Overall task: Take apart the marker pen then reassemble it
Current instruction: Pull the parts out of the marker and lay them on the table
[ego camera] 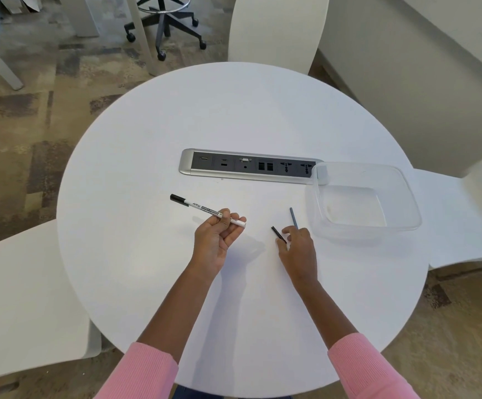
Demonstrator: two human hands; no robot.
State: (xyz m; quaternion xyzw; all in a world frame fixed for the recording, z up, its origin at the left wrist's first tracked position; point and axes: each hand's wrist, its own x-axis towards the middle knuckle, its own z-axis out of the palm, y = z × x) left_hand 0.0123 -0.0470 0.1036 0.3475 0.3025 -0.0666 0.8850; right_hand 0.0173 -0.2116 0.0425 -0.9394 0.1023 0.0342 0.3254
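My left hand (215,240) grips the white marker barrel (202,208) near its open end. The barrel points up and left, with a black cap on its far tip. My right hand (296,249) is over the table to the right. Its thumb and fingers pinch a short black piece (278,234). A thin grey-blue ink rod (293,218) sticks out past the fingers of the same hand toward the clear container. Whether the rod lies on the table or is held by the fingers I cannot tell.
A clear plastic container (406,197) stands at the right of the round white table (234,116). A silver and black socket strip (248,167) is set into the table's middle. White chairs stand around the table, and an office chair base is on the floor behind.
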